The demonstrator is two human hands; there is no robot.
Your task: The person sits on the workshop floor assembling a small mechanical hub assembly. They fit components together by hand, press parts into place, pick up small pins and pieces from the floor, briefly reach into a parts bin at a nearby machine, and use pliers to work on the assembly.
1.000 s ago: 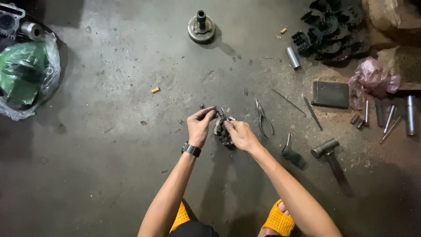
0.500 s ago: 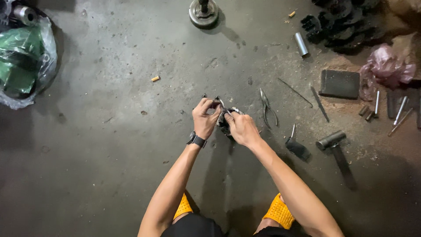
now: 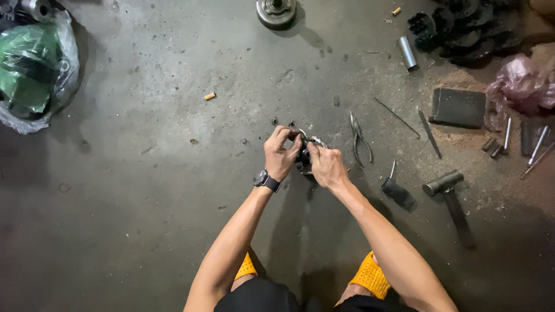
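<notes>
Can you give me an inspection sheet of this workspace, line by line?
Surface: grey concrete floor, stained, with grit and small debris.
Job's things: small dark metal part, held just above the floor between both hands.
Clutter: pliers, hammer, thin rod, metal cylinder, dark flat block, round metal hub, pile of black gear-like parts, loose bolts.
Grippers: left hand and right hand both grip the part; wristwatch on the left wrist.
Cables: nothing seen.
Surroundings: green-filled clear plastic bag far left, pink plastic bag far right, yellow sandals.
</notes>
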